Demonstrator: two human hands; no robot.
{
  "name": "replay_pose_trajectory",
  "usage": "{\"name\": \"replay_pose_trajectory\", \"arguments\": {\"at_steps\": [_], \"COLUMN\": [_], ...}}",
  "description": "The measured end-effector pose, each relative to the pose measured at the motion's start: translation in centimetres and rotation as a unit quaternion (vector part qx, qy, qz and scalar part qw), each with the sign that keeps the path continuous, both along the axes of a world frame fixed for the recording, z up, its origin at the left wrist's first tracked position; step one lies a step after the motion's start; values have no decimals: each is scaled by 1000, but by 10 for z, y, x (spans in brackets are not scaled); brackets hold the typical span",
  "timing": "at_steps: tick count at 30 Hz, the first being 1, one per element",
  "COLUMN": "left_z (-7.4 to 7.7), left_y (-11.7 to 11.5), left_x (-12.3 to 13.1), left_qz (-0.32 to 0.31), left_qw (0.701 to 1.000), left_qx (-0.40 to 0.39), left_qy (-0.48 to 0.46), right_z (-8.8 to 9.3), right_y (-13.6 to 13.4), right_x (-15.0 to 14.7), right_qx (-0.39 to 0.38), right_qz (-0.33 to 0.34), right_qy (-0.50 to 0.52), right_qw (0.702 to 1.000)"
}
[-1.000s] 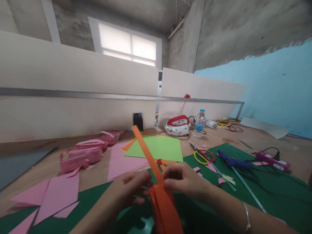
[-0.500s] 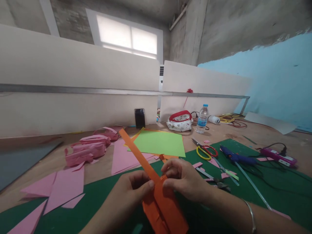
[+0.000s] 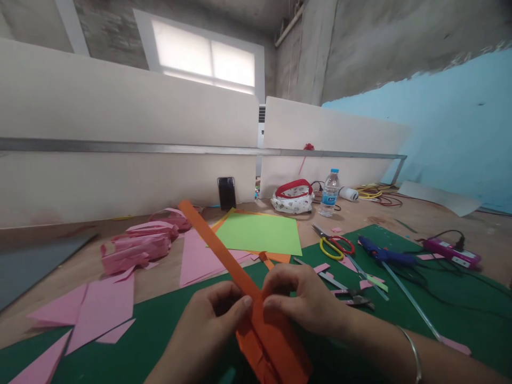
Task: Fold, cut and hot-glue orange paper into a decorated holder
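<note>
An orange folded paper piece [image 3: 280,341] is held low in front of me, above the green cutting mat [image 3: 164,320]. A long orange paper strip [image 3: 216,245] rises from it toward the upper left. My left hand [image 3: 212,320] pinches the strip's lower part between thumb and fingers. On the other side, my right hand [image 3: 304,298] has its thumb and curled fingers closed on the top edge of the folded piece. The lower end of the paper runs out of view at the bottom.
Pink folded paper bundles [image 3: 138,248] and pink sheets [image 3: 108,309] lie left. Behind the hands is a light green sheet [image 3: 260,234]. To the right are scissors [image 3: 334,246], a blue glue gun [image 3: 386,253] and a purple power strip [image 3: 452,252]. A bottle [image 3: 330,193] stands behind.
The view has shifted slightly. The strip's free end leans a little further left, and the right fingers sit closer in at the folded piece's top edge. Both hands keep hold of the paper.
</note>
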State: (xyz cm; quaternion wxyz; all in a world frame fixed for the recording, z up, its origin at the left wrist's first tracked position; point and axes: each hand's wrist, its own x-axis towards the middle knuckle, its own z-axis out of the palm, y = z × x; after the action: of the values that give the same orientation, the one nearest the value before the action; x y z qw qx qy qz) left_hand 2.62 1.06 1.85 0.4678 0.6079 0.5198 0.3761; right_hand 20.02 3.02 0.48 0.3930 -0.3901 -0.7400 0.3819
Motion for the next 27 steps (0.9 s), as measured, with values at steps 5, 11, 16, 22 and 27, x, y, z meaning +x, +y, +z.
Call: {"name": "replay_pose_trajectory", "arguments": {"at_steps": [5,11,16,22,27], "left_z": [-3,-6,-11,-1,-2], "left_y": [2,5,7,3,5], "left_x": [-1,-3,-4,-1,-3], "left_qz": [-9,6,9,-44,-48], "left_qw": [1000,998,999,999,998], "left_qx": [11,14,-5,-11,8], "left_qy": [12,57,43,26,34], "right_z": [-4,-1,-1,-3,-2], "right_y": [4,-1,-3,-1,-2], "right_x": [1,0,-1,-3,-3], "right_qx": [-85,-38,-42,-87,-56], "right_qz": [18,10,23,2,-2], "right_qy": [28,-18,-19,-12,-41], "right_qw": [996,999,999,996,998]}}
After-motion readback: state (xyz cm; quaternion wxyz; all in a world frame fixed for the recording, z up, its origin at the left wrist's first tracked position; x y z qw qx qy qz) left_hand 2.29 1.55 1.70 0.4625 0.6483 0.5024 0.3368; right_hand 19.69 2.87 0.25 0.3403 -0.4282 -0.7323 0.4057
